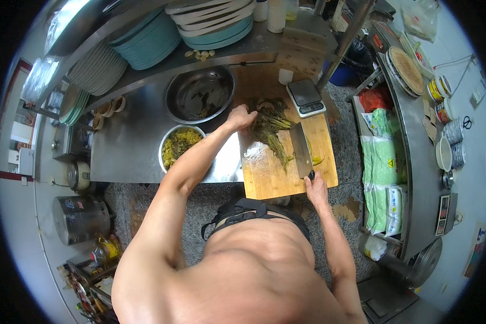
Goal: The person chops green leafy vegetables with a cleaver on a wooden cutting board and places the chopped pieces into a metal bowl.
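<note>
A bunch of limp, dark green pickled leafy vegetables (270,125) lies on a wooden cutting board (263,178). My right hand (318,189) grips the dark handle of a cleaver (301,150), whose broad blade stands at the right side of the bunch. A few yellowish stem pieces (316,160) lie just right of the blade. At the left edge of the greens is my left hand (242,117), fingers bent; whether they hold any leaves is hidden. Chopped yellow-green vegetables fill a metal bowl (162,156) left of the board, partly behind my left forearm.
A large steel basin (170,109) with dark residue sits behind that bowl. A digital kitchen scale (306,97) rests on the board's far right corner. Stacked plates (150,40) and several garlic cloves (200,54) occupy the overhead shelf (235,58); a metal post (344,48) rises at right.
</note>
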A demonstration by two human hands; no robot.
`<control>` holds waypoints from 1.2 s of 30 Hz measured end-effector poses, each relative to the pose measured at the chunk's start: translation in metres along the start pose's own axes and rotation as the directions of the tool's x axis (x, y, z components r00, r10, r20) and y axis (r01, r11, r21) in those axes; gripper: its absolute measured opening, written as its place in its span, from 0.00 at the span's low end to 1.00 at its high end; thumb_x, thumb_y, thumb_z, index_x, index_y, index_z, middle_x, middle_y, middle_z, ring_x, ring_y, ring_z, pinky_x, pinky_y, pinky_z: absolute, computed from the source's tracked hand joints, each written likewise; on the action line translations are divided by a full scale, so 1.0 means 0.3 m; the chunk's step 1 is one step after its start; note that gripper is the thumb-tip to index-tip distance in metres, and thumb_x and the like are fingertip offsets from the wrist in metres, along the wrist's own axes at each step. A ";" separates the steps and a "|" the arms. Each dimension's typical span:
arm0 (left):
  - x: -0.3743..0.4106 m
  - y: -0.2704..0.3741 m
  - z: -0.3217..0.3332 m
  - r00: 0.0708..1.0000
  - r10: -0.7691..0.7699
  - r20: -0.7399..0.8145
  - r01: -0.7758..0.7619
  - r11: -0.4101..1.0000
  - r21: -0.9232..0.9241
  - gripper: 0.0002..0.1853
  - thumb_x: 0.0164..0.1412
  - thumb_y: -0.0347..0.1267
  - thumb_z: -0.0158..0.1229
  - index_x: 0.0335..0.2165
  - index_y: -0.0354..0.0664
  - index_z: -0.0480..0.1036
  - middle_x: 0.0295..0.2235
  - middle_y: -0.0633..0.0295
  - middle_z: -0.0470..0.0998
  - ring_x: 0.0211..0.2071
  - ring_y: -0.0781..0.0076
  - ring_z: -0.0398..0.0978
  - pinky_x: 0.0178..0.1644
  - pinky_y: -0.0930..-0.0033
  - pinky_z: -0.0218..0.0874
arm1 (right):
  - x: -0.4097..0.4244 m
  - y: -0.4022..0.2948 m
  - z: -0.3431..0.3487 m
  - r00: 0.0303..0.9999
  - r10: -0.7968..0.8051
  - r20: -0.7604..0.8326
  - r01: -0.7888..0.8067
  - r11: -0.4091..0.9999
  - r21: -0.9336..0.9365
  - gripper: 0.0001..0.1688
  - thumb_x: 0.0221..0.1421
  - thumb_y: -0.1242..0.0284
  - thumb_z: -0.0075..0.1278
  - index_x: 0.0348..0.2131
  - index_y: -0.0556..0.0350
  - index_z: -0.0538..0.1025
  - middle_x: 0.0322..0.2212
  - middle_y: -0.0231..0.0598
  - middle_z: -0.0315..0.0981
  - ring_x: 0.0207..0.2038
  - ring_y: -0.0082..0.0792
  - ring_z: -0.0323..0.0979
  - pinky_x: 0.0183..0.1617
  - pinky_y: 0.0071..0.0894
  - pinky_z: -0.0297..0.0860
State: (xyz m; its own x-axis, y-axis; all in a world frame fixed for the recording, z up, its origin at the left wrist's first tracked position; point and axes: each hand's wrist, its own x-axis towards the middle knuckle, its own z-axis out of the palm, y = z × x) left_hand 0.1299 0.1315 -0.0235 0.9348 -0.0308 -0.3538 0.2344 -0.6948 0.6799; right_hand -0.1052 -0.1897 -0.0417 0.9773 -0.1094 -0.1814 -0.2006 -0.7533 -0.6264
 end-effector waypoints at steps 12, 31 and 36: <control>0.206 -0.602 -0.491 0.919 -0.073 -0.387 0.204 0.928 0.312 0.39 0.43 0.47 0.70 0.52 0.36 0.72 0.48 0.45 0.78 0.51 0.54 0.75 0.54 0.57 0.68 | -0.048 -0.080 0.049 0.999 0.019 -0.026 -0.020 0.998 -0.058 0.19 0.61 0.67 0.51 0.43 0.66 0.66 0.27 0.66 0.75 0.33 0.69 0.73 0.36 0.60 0.68; 0.672 -0.539 -0.308 0.826 0.212 -0.523 -0.006 0.930 0.367 0.32 0.53 0.48 0.61 0.53 0.45 0.71 0.58 0.48 0.66 0.54 0.37 0.69 0.54 0.43 0.64 | -0.066 -0.153 0.082 0.997 0.047 -0.067 -0.061 0.973 -0.224 0.17 0.61 0.66 0.51 0.39 0.63 0.64 0.24 0.66 0.73 0.31 0.70 0.72 0.33 0.63 0.66; 0.584 -0.460 -0.184 0.851 0.456 -0.259 -0.280 0.813 0.511 0.36 0.54 0.49 0.59 0.59 0.47 0.66 0.60 0.46 0.62 0.61 0.42 0.59 0.59 0.35 0.56 | -0.081 -0.159 0.074 0.994 0.092 -0.063 -0.105 0.964 -0.244 0.17 0.61 0.68 0.51 0.41 0.63 0.65 0.23 0.65 0.73 0.30 0.70 0.72 0.32 0.61 0.67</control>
State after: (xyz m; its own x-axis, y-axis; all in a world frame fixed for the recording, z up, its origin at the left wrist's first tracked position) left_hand 0.2759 0.2616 -0.1439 0.9719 -0.1568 0.1757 -0.2074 -0.9233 0.3232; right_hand -0.1210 -0.1366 -0.0241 0.9571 -0.2191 -0.1897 -0.2791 -0.8729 -0.4003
